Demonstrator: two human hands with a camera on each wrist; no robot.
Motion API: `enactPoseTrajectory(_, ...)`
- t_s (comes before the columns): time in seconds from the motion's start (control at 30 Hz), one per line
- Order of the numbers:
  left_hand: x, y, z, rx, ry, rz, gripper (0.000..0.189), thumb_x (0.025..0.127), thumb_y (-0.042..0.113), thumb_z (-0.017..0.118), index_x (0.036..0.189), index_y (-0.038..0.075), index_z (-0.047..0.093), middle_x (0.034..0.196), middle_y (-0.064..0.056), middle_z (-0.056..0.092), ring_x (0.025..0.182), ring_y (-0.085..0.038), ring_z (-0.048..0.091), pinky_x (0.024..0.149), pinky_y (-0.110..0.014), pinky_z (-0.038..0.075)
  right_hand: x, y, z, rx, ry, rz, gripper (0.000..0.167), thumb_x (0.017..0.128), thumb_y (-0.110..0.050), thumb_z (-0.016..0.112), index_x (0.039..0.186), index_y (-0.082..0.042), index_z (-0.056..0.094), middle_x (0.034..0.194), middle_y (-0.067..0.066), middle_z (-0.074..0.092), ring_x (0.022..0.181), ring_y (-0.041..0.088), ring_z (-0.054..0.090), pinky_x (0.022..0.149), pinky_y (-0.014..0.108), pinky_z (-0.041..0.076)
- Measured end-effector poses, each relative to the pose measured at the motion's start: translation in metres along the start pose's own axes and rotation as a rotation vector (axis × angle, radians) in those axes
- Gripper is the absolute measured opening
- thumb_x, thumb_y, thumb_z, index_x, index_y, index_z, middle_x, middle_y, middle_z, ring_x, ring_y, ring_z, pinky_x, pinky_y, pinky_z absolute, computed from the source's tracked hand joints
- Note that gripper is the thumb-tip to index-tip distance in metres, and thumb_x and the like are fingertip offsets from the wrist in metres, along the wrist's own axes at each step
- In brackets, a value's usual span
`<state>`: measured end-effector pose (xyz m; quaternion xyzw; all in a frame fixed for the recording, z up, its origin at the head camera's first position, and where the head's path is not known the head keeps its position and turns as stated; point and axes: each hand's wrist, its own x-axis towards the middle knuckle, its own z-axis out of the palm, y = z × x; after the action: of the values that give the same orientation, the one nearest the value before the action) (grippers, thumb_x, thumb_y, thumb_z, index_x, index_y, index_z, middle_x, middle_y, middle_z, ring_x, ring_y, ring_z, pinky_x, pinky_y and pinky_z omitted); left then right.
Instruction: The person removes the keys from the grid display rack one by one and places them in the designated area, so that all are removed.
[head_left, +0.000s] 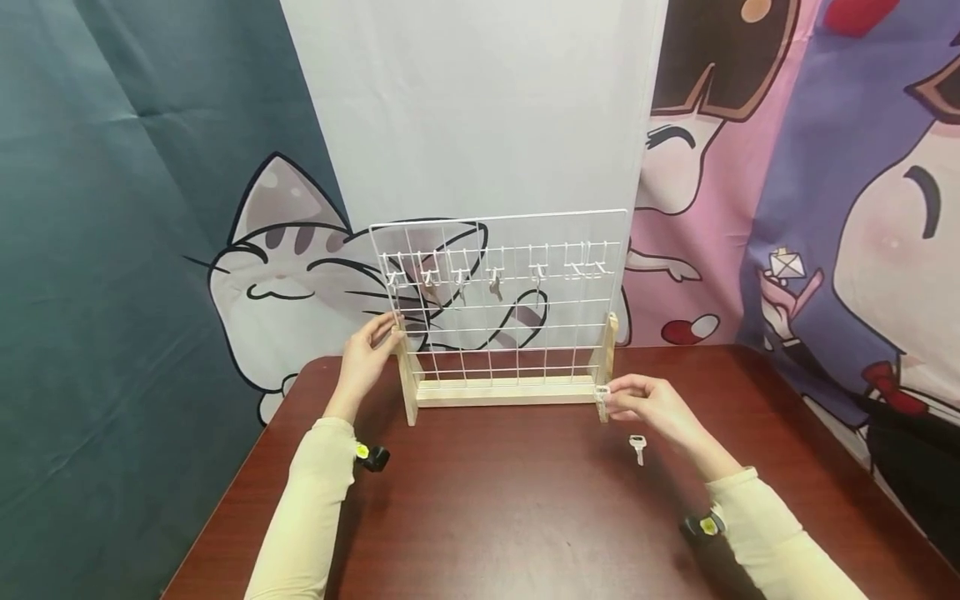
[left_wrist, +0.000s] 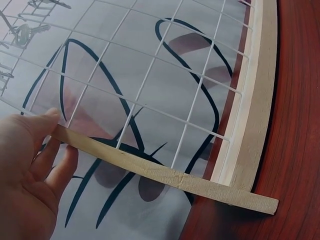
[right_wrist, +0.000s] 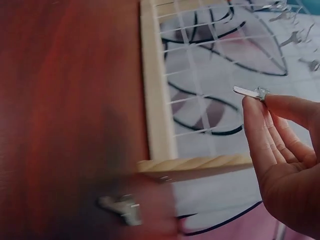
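A white wire grid rack point(head_left: 498, 217) stands in a wooden frame with a base bar point(head_left: 506, 395). Several keys hang from its hooks, one key point(head_left: 496, 289) near the middle. My left hand point(head_left: 365, 357) holds the upper end of the left wooden upright point(left_wrist: 170, 177) between thumb and fingers. Pinched by the thumb and fingers of my right hand point(head_left: 663, 410) is a silver key point(right_wrist: 250, 93), in front of the rack's right side. Another key point(head_left: 637, 448) lies on the table below that hand; it looks blurred in the right wrist view.
The rack rests on a reddish-brown wooden table point(head_left: 495, 500). Behind it hangs a cloth backdrop point(head_left: 487, 108) with cartoon figures. At the rack's right end, hooks point(head_left: 596, 268) carry no visible key. The right wooden upright point(head_left: 611, 333) rises beside them.
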<state>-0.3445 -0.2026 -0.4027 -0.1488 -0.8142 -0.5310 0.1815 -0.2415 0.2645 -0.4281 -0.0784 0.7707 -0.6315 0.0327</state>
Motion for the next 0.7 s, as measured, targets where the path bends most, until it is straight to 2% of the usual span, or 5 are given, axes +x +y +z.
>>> enactPoseTrajectory(0.17,0.001,-0.001,0.002,-0.024,-0.002,-0.01,0.049,0.098,0.022,0.069,0.14,0.002,0.056,0.137,-0.016,0.061,0.129,-0.028,0.056,0.108,-0.031,0.046,-0.004,0.03,-0.001,0.048,0.01,0.055,0.03,0.092,-0.003,0.07,0.112,0.017,0.061,0.094,0.013,0.074,0.08,0.018,0.073,0.084,0.046,0.061)
enactPoseTrajectory(0.27,0.001,0.003,0.001,-0.026,-0.004,-0.014,0.049,0.099,0.018,0.068,0.141,-0.001,0.054,0.138,-0.018,0.06,0.13,-0.03,0.055,0.109,-0.032,0.045,-0.005,0.043,-0.001,0.047,0.01,0.057,0.029,0.091,-0.002,0.071,0.111,0.017,0.061,0.093,0.012,0.074,0.079,0.018,0.073,0.082,0.044,0.062)
enactPoseTrajectory(0.4,-0.006,0.022,0.0,-0.006,-0.013,0.006,0.047,0.1,0.01,0.065,0.141,-0.008,0.051,0.137,-0.024,0.058,0.13,-0.036,0.054,0.108,-0.036,0.044,-0.006,0.057,0.0,0.038,-0.016,0.061,0.029,0.091,-0.002,0.07,0.11,0.017,0.061,0.094,0.014,0.074,0.08,0.018,0.072,0.077,0.038,0.063)
enactPoseTrajectory(0.5,-0.011,0.037,-0.001,0.02,-0.014,0.021,0.045,0.099,0.006,0.064,0.14,-0.011,0.051,0.136,-0.026,0.058,0.129,-0.038,0.055,0.107,-0.037,0.045,-0.007,0.064,0.002,0.035,-0.023,0.096,0.027,0.091,-0.002,0.071,0.109,0.016,0.062,0.093,0.015,0.074,0.079,0.018,0.072,0.075,0.035,0.064)
enactPoseTrajectory(0.7,-0.013,0.044,-0.001,0.036,-0.014,0.017,0.045,0.1,0.006,0.064,0.139,-0.01,0.052,0.136,-0.025,0.058,0.128,-0.036,0.056,0.107,-0.038,0.045,-0.008,0.071,0.004,-0.015,-0.021,0.14,0.026,0.09,0.001,0.07,0.109,0.018,0.062,0.09,0.017,0.074,0.075,0.018,0.071,0.07,0.033,0.064)
